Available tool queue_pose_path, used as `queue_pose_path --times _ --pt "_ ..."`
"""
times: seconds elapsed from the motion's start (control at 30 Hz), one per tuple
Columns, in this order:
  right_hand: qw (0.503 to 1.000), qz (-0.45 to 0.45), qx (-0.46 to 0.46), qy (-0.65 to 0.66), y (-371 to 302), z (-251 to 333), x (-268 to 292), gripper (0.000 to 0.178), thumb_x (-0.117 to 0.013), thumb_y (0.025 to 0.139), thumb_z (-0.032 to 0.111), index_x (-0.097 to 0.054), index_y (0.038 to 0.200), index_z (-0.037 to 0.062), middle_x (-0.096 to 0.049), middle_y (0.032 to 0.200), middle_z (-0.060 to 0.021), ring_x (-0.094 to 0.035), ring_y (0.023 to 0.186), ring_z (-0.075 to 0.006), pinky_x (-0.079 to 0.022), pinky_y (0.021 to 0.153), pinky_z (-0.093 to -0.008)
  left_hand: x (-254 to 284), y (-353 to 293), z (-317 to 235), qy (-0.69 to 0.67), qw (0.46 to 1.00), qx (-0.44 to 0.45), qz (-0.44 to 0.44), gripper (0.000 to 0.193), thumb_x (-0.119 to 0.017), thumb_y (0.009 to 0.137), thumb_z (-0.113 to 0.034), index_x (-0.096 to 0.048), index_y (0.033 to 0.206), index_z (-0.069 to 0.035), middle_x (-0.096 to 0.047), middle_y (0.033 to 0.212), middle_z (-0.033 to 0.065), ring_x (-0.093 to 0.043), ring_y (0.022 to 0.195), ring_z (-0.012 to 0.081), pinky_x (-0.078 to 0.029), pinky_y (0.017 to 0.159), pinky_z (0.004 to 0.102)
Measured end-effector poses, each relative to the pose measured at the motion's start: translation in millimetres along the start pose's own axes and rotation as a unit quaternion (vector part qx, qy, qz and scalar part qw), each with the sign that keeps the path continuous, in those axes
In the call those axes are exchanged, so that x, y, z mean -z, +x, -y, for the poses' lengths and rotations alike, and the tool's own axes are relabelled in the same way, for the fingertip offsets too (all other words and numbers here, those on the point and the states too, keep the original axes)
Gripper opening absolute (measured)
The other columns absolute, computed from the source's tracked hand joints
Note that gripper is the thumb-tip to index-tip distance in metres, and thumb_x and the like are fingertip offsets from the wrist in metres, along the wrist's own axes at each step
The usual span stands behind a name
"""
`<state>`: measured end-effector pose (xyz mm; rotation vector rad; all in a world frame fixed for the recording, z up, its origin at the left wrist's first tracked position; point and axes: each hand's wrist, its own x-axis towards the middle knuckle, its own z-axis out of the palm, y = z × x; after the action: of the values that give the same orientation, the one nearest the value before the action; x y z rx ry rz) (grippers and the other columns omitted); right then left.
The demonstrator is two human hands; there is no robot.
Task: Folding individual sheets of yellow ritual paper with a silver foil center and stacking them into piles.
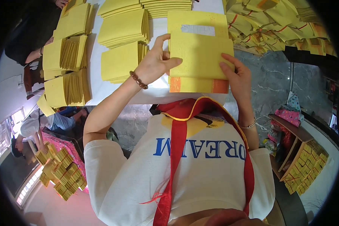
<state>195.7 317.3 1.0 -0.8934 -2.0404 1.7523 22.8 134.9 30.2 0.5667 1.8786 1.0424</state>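
The left hand (154,66), finger and thumb parted, sets its thumb on the left edge of a yellow paper sheet (199,54); the right hand (237,73) lays thumb and forefinger on the right edge, though whether it grips I cannot tell, the other fingers being hidden. That sheet lies over more yellow paper (a silvery patch (197,30) above, orange blocks (220,86) below) at the near edge of a white table (158,97). Farther left stand folded yellow stacks (120,60); to the upper right, red-tied yellow bundles (263,28).
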Motion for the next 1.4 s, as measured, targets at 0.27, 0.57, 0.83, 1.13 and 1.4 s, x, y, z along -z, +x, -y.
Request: queue_pose_path --times 0.27,0.57,0.83,1.13,1.4 --pt "0.998 -0.012 0.006 -0.055 -1 -3 0 0.027 -0.065 0.082 0.013 -0.065 0.107 0.0018 -0.068 0.091 -0.0109 -0.061 0.078 -0.0102 -0.048 0.069 -0.0245 -39 6 -24 0.384 0.806 -0.399 -0.209 0.048 -0.067 0.077 -0.024 -0.053 0.118 -0.003 -0.052 0.118 0.0155 -0.046 0.11 0.0328 -0.036 0.092 0.0414" --pt "0.924 -0.033 0.122 -0.362 -10 20 -5 0.03 -0.065 0.08 0.02 -0.065 0.109 0.0103 -0.055 0.124 -0.0117 -0.054 0.109 -0.0207 -0.041 0.092 -0.0365 -61 21 10 0.463 0.779 -0.388 -0.168 0.053 -0.059 0.081 -0.036 -0.05 0.122 -0.004 -0.044 0.127 0.0154 -0.036 0.121 0.0335 -0.026 0.099 0.0485" --pt "0.804 0.023 0.31 -0.507 -12 -7 -27 0.051 -0.05 0.088 0.037 -0.043 0.133 0.0156 -0.035 0.142 -0.0071 -0.029 0.133 -0.0264 -0.01 0.098 -0.0695 -61 22 12 0.446 0.795 -0.378 -0.159 0.051 -0.06 0.08 -0.027 -0.048 0.122 -0.002 -0.04 0.133 0.0158 -0.032 0.126 0.0332 -0.023 0.101 0.0472" --pt "0.801 0.052 0.252 -0.54 -12 -3 -28 0.054 -0.047 0.089 0.034 -0.037 0.137 0.0115 -0.023 0.148 -0.0053 -0.02 0.137 -0.0255 -0.008 0.096 -0.0726 -40 9 6 0.33 0.841 -0.424 -0.051 0.051 -0.064 0.076 -0.021 -0.049 0.121 -0.001 -0.044 0.128 0.0161 -0.039 0.119 0.034 -0.029 0.099 0.0427" --pt "0.975 0.061 0.086 0.194 3 7 4 0.046 -0.048 0.091 0.013 -0.035 0.135 0.006 -0.054 0.125 -0.0127 -0.038 0.127 -0.0212 -0.026 0.105 -0.0371 -74 2 3 0.586 0.674 -0.416 -0.173 0.054 -0.063 0.07 -0.021 -0.052 0.119 -0.002 -0.056 0.11 0.0163 -0.054 0.099 0.0294 -0.046 0.077 0.0357"
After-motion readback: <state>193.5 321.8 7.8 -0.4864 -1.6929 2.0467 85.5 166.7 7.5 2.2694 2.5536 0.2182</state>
